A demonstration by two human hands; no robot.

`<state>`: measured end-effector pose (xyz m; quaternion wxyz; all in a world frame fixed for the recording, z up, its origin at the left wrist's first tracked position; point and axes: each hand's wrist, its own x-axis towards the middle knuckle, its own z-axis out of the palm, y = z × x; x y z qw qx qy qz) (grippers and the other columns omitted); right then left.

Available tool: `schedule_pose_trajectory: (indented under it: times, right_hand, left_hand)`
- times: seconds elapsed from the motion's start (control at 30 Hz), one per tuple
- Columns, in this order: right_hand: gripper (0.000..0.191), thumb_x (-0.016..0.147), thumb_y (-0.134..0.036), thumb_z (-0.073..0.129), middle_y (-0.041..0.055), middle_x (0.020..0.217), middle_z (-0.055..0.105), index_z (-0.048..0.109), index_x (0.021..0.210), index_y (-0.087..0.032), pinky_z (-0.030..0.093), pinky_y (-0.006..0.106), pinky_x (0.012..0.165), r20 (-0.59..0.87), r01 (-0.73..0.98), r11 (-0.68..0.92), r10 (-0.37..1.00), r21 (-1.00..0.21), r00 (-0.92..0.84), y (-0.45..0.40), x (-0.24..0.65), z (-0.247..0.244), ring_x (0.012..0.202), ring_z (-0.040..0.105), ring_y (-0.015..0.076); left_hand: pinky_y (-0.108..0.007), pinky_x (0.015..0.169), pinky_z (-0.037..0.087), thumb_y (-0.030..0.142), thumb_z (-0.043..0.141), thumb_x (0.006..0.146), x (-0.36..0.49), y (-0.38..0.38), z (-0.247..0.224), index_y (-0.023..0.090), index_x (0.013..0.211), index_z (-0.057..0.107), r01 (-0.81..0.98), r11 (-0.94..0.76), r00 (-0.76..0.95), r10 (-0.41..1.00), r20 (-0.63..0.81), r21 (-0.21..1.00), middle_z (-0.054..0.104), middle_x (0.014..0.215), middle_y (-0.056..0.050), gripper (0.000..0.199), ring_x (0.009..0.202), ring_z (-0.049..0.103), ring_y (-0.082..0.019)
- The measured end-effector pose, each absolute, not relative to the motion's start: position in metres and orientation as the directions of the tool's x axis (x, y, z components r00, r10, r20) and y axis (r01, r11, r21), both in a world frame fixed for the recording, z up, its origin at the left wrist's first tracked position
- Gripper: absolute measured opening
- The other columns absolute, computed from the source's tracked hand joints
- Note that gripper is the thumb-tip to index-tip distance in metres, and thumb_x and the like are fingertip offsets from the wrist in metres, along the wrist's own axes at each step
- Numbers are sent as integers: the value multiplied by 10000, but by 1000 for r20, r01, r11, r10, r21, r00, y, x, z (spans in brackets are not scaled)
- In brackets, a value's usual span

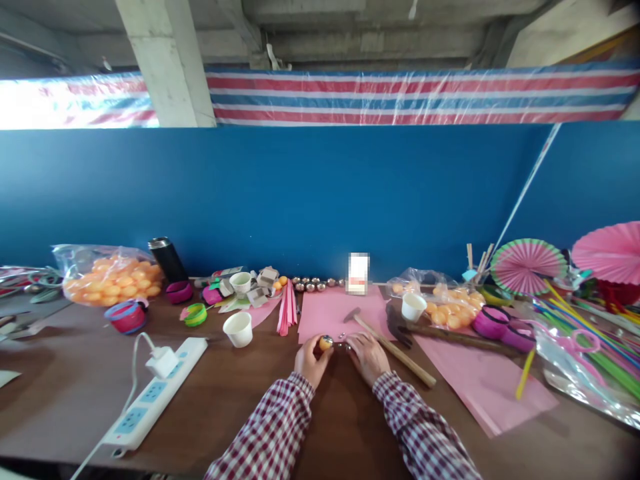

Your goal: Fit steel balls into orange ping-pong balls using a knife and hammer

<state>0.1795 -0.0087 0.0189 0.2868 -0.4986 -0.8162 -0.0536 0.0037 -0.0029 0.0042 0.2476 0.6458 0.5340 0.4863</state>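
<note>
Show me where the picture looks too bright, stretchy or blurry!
Head view: glare whitens the red-white-blue striped plastic sheet at far left; head view: the pink pleated paper fan looks stretched at the right edge; head view: square pixels blur a small white upright thing.

The small pieces (341, 346) by the right fingers (355, 342) are indistinct.

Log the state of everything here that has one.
Left hand, closed on an orange-silver ball
Right hand, at small metal pieces, grip unclear
Power strip, white plug inserted
Pink-and-green fan, open
Light-handled hammer, lying flat
Left bag, filled with orange balls
Frontmost white cup, upright
</note>
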Motion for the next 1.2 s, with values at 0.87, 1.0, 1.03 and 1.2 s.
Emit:
schedule_pose_trajectory:
  times: [0.87,1.0,1.03,1.2]
  right_hand:
    - [256,834,-160,352,45,790,593,599,897,-181,379,262,711,459,850,495,806,-178,-373,-8,181,19,780,503,148]
    - [253,832,-159,354,44,768,594,605,845,-189,376,266,711,465,852,488,809,-189,-360,-8,180,19,767,506,156]
    - [248,829,-156,358,46,768,594,604,833,-188,376,268,711,469,853,484,810,-196,-352,-8,180,19,770,507,158]
    - [205,815,-148,388,47,768,595,590,835,-176,381,266,716,478,856,471,814,-213,-329,-9,180,19,784,510,157]
  left_hand:
    - [-255,643,503,294,557,652,5,-5,7,160,954,569,454,-297,-41,935,353,840,628,853,-49,331,682,596,-134]
    - [-260,646,502,282,562,646,5,-4,6,169,957,568,455,-288,-38,939,342,843,627,850,-41,330,676,589,-131]
    - [-263,645,501,280,561,647,4,-4,5,171,958,569,456,-289,-40,938,344,842,627,850,-41,330,674,587,-131]
    - [-271,640,499,287,558,655,4,-4,4,176,955,573,469,-304,-34,932,361,829,626,838,-43,320,655,580,-132]
